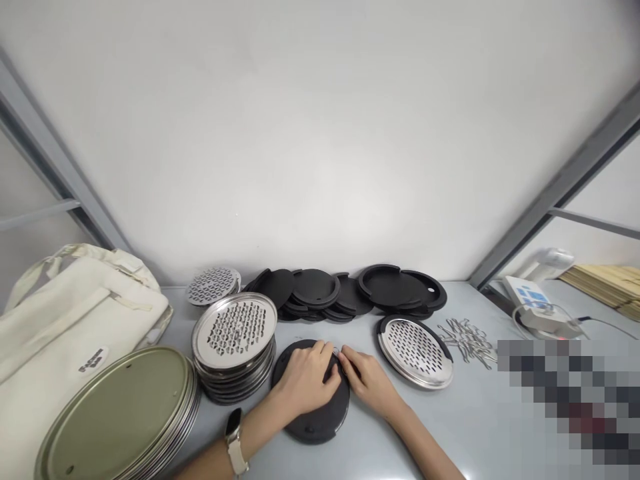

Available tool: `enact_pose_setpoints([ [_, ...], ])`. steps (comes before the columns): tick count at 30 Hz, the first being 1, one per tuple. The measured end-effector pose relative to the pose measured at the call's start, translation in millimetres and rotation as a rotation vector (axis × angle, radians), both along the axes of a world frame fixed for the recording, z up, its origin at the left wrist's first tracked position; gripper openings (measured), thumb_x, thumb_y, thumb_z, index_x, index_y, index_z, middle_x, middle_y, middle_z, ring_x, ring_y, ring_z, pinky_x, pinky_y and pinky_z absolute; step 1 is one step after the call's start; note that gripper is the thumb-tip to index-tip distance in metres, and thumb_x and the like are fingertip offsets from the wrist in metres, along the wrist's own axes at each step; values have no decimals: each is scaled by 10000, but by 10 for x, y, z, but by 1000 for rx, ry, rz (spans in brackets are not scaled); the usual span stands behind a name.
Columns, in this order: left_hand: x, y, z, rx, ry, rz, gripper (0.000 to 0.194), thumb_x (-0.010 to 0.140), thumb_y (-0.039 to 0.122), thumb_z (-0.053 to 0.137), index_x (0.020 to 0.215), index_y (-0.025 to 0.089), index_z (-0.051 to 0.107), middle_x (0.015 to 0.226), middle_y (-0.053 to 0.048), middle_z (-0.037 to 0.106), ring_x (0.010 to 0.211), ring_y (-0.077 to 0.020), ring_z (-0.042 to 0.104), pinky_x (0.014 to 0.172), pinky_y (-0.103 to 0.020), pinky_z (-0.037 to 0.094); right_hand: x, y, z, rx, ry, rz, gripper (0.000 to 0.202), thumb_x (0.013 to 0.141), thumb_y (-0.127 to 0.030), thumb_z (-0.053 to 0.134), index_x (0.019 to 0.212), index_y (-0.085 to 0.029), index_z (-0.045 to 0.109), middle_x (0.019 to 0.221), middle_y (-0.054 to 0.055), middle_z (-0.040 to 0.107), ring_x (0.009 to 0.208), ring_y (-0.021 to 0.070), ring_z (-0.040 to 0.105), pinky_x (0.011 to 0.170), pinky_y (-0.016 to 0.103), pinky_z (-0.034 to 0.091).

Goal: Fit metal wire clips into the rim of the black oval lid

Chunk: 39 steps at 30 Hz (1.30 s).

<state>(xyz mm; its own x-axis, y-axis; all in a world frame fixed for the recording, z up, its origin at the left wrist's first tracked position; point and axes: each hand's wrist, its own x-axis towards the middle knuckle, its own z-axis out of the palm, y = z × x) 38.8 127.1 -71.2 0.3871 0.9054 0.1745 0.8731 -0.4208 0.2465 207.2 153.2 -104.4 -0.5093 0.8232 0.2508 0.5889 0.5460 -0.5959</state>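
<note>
A black round lid-like disc [315, 425] lies on the table in front of me. My left hand [309, 377] rests over it with fingers curled, gripping its upper part. My right hand [369, 379] is closed in a pinch at the disc's upper right edge, where a small metal wire clip [337, 351] shows between the fingertips of both hands. Most of the clip is hidden by the fingers. To the right, a perforated metal grater plate [419, 352] sits in a black rim. Beyond it lies a loose pile of metal wire clips [469, 341].
A stack of round grater plates [235, 333] stands left of my hands, with another grater stack [213, 287] behind. Black discs [315, 287] overlap along the wall. Olive oval trays [115, 413] and a cream bag [75, 307] are at left. A white device [543, 320] stands right.
</note>
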Motion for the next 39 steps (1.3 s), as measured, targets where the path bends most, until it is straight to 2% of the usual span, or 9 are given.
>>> enact_pose_setpoints([
  [15,23,-2,15,12,9,22,112,853,279,428,910,196,476,832,-22,564,695,-208,565,584,-305,389,35,-4,18,7,-49,12,256,956,-278,304,739,-214,423,607,-13,500,560,145,502,552,252,315],
  [21,25,-21,58,-13,10,-21,236,870,265,422,1099,228,465,899,-27,571,733,-200,581,619,-300,402,41,-26,20,61,-76,8,229,941,-256,317,783,-204,474,636,4,535,572,152,513,551,257,313],
  [25,23,-31,33,3,5,-37,184,881,270,412,1041,254,501,878,-13,565,694,-197,572,601,-304,389,43,-33,-2,77,-97,4,183,922,-237,347,800,-204,479,632,1,534,574,152,508,551,259,302],
  [39,29,-20,-5,13,-20,-38,148,905,274,391,990,213,496,893,-17,572,739,-201,573,613,-300,377,46,-46,13,186,-214,-22,181,903,-219,374,726,-206,413,600,-8,482,559,147,463,551,264,282],
])
